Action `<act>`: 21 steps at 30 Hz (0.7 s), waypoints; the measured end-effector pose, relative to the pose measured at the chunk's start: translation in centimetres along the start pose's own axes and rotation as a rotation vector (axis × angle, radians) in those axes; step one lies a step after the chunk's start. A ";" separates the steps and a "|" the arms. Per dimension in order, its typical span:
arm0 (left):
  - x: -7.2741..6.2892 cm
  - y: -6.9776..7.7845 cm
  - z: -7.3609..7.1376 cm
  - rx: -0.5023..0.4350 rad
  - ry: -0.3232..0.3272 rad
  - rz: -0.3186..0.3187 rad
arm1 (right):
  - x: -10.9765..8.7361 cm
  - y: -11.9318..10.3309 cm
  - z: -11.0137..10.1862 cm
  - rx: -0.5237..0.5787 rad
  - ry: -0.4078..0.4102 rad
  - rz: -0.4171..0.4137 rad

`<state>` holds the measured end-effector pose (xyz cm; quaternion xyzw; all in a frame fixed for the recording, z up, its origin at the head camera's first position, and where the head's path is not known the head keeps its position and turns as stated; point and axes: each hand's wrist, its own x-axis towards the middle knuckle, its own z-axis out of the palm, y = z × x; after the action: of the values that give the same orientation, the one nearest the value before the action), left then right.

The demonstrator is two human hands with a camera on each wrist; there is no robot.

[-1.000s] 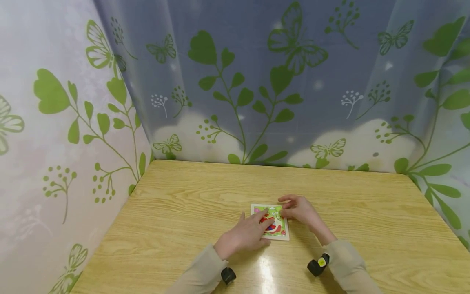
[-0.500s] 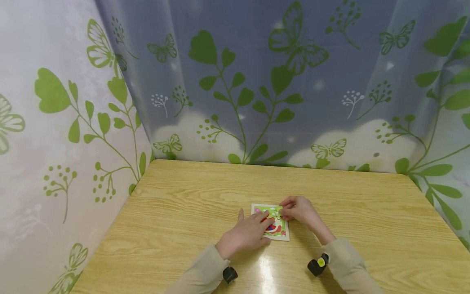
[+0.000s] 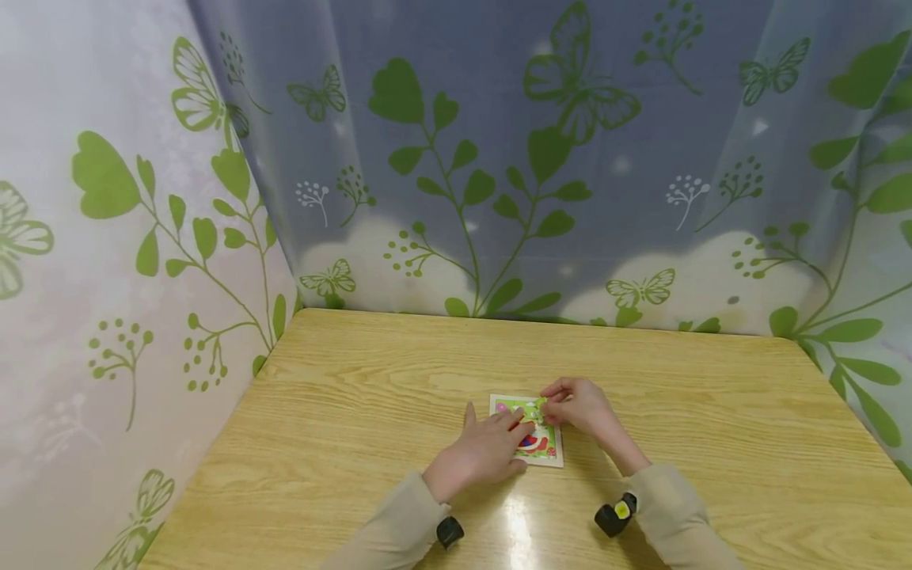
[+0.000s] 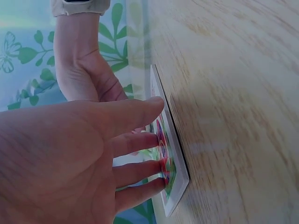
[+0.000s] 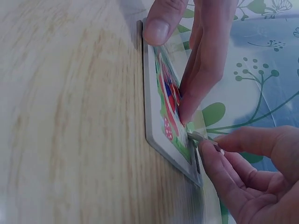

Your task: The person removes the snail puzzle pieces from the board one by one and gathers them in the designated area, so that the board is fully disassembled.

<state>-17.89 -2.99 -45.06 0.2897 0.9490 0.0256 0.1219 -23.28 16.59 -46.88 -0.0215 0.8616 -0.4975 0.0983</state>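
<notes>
A small square jigsaw puzzle [image 3: 545, 462] with a pale frame and a bright green, red and blue picture lies flat on the table. My left hand [image 3: 476, 454] spreads over its left part. In the left wrist view the fingertips of my left hand [image 4: 88, 140] touch the picture and the thumb lies by the frame's edge. At the upper right corner, my right hand [image 3: 580, 408] pinches a thin puzzle piece [image 5: 198, 136] between thumb and fingers. The right wrist view shows this piece tilted up from the board, beside a dark gap in it.
The wooden table [image 3: 356, 372] stretches out around the puzzle. A patterned curtain [image 3: 456, 198] with leaves and butterflies stands behind the table and along both sides. Black wrist devices [image 3: 613, 518] sit at both sleeves.
My right fingers have closed in on the corner piece, and its edge now stands up from the puzzle. The left hand stays on the board almost unmoved.
</notes>
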 end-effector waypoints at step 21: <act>0.3 0.0 0.2 0.017 0.021 0.002 | -0.1 0.2 -0.6 -0.012 -0.075 -0.046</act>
<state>-18.08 -2.86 -45.30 0.2915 0.9501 0.0208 0.1093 -23.27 17.24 -46.72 -0.0605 0.8594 -0.4935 0.1191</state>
